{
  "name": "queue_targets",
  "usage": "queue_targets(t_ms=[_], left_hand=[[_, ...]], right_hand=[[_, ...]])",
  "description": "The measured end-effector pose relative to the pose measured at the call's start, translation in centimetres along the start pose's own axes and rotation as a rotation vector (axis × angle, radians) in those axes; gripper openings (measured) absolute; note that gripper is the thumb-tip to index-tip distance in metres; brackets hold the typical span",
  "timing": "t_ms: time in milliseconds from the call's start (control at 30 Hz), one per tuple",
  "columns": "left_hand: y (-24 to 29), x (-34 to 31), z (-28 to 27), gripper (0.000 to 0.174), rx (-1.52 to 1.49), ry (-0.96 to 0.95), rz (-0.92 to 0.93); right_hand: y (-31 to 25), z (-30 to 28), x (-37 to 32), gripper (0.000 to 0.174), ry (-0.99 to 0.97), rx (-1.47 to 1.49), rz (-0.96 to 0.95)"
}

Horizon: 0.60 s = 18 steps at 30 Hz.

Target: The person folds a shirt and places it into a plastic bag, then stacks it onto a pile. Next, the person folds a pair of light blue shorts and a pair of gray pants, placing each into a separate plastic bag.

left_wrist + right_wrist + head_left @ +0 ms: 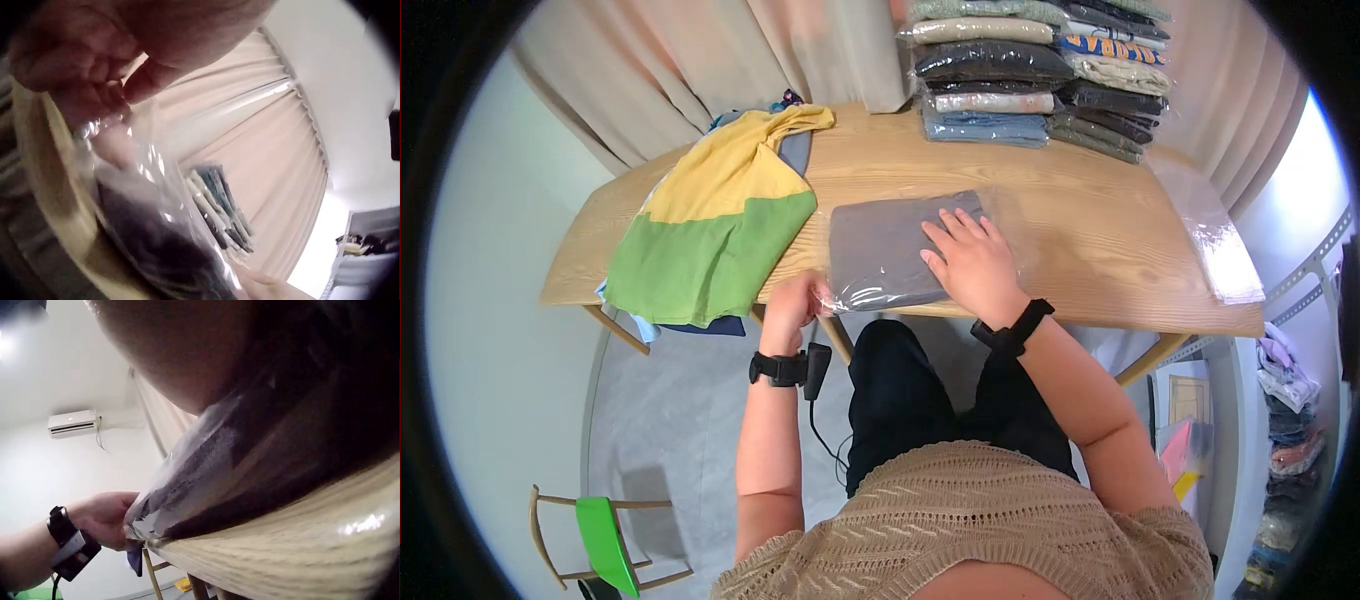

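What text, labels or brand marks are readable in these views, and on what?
Blue shirt in the stack: large yellow letters, cut off by the fold and too blurred to read.
Bagged garment: no text visible.
Air conditioner: no readable mark.

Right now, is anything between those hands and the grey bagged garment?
Nothing visible. The right hand lies flat on the grey bagged garment; the left hand pinches its plastic corner at the edge of the table.
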<state>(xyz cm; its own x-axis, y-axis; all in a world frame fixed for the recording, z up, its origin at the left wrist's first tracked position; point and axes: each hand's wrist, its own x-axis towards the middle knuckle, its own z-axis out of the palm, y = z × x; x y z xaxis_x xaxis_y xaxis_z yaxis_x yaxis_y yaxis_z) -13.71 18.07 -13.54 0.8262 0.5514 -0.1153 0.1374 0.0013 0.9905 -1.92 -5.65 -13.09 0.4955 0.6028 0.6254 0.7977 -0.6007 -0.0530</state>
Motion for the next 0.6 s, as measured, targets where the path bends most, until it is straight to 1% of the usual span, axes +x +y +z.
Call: queue_targets(t_ms=[33,67,100,167,200,267,300,367,400,433,467,500,567,600], left_hand=[[0.0,0.1,-0.5,0.027,-0.045,0.114,-0.022],[0.1,-0.1,-1.3,0.022,-0.077,0.209,0.128],[0.1,0.3,-1.2,0.022,-0.079,0.208,0.136],[1.8,-0.4,0.5,0.020,0.285,0.208,0.662],[4.4,-2.8,2.0,0.026,0.371,-0.023,0.647],[4.5,-1.2,3.8,0.038,0.694,-0.323,0.889],[4.5,-0.4,4.4,0.038,0.677,-0.313,0.887],[4.3,0.8,5.3,0.048,1.244,-0.415,1.086],[3.8,0.9,5.2,0.053,1.274,-0.460,0.991],[3.3,1.4,5.2,0.053,1.264,-0.455,0.982],[2.8,2.0,5.1,0.054,1.318,-0.483,0.980],[2.3,2.6,5.1,0.055,1.372,-0.516,0.977],[2.0,2.7,5.1,0.057,1.365,-0.536,0.936],[1.8,2.8,5.1,0.057,1.343,-0.541,0.923]], right_hand=[[0.3,0.2,0.1,0.035,-0.006,-0.007,0.019],[0.5,0.4,0.1,0.036,-0.021,0.000,0.019],[0.6,0.7,0.1,0.036,-0.014,-0.003,0.018],[0.5,1.0,0.1,0.036,-0.022,-0.047,0.015],[0.4,0.9,0.1,0.036,-0.028,-0.051,0.009],[0.5,0.7,0.2,0.037,-0.030,-0.028,0.011],[0.9,0.7,0.3,0.037,-0.038,-0.038,-0.003],[1.3,0.7,0.6,0.038,-0.099,0.011,-0.002],[1.5,0.7,0.5,0.038,-0.110,0.009,-0.011],[1.5,0.3,0.5,0.039,-0.110,-0.053,-0.027],[1.6,0.1,0.5,0.039,-0.110,-0.114,-0.040],[1.7,0.2,0.4,0.039,-0.122,-0.114,-0.042],[1.7,0.3,0.2,0.041,-0.154,-0.015,0.013],[1.9,0.3,0.3,0.043,-0.234,-0.028,0.024]])
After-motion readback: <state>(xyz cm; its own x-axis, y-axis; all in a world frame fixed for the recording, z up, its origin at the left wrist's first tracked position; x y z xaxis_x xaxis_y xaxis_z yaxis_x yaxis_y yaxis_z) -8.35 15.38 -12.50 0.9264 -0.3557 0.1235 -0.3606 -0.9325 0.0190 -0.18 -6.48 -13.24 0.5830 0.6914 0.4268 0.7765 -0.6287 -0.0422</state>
